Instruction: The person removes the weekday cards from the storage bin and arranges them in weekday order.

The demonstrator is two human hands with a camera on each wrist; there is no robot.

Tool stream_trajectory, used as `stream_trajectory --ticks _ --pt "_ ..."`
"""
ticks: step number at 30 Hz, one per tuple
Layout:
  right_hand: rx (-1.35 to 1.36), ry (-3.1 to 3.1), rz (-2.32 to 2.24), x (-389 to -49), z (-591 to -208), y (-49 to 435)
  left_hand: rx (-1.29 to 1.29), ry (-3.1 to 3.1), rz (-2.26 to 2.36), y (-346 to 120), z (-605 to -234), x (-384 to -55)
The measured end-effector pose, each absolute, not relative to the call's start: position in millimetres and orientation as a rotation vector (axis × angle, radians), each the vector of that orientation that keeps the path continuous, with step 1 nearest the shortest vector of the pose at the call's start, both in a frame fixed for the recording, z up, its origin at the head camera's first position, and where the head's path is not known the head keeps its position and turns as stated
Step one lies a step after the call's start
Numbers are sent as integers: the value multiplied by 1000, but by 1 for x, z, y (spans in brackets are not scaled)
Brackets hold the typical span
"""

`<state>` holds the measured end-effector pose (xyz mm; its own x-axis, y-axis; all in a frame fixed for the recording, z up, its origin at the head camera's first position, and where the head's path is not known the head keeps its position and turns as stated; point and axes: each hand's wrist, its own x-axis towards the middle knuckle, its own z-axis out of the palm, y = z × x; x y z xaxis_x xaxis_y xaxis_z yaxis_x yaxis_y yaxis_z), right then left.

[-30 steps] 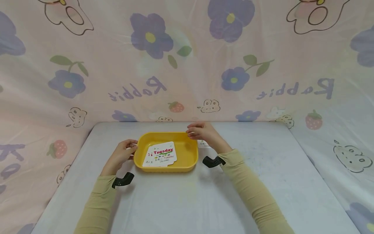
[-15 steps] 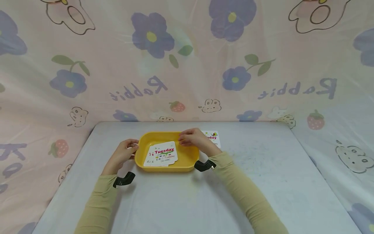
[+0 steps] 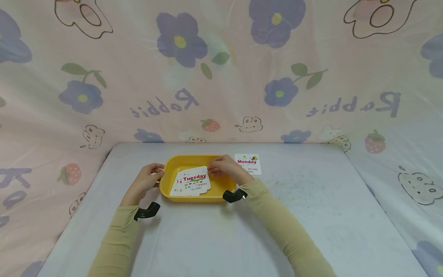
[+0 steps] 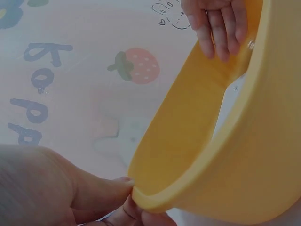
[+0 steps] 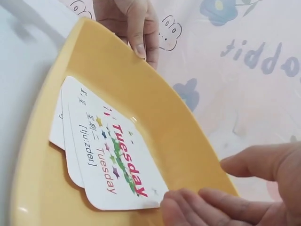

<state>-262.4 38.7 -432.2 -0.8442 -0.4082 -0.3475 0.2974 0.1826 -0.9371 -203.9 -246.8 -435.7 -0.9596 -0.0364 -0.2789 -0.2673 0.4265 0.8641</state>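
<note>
A yellow plastic tray (image 3: 197, 199) stands on the table, holding several overlapping white cards. The top one is a Tuesday card (image 5: 113, 150) with red lettering and coloured stars. My left hand (image 3: 142, 182) grips the tray's left rim; in the left wrist view its thumb (image 4: 106, 190) lies over the edge with fingers beneath. Reaching over the right side of the tray, my right hand (image 3: 229, 169) has its fingertips (image 5: 176, 202) at the edge of the Tuesday card. Its thumb (image 5: 251, 162) is held apart from those fingers, with no card between them.
A Monday card (image 3: 247, 161) lies face up on the white table (image 3: 311, 215), just beyond the tray's right end. Behind the table hangs a printed curtain (image 3: 228, 92) with flowers and rabbits. A black wrist mount (image 3: 235, 196) sticks out from the right sleeve.
My right hand has moved left from the tray's right rim to the Tuesday card, uncovering the Monday card on the table. My left hand stays at the left rim.
</note>
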Motion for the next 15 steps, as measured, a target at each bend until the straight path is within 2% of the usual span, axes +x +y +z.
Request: stream_trajectory --ticks 11,15 --pt "100 1967 -1631 -266 -438 27 -277 2463 1544 -248 -435 -204" --pt "95 1925 -1593 -266 -439 23 -264 2462 1553 -249 -436 -204"
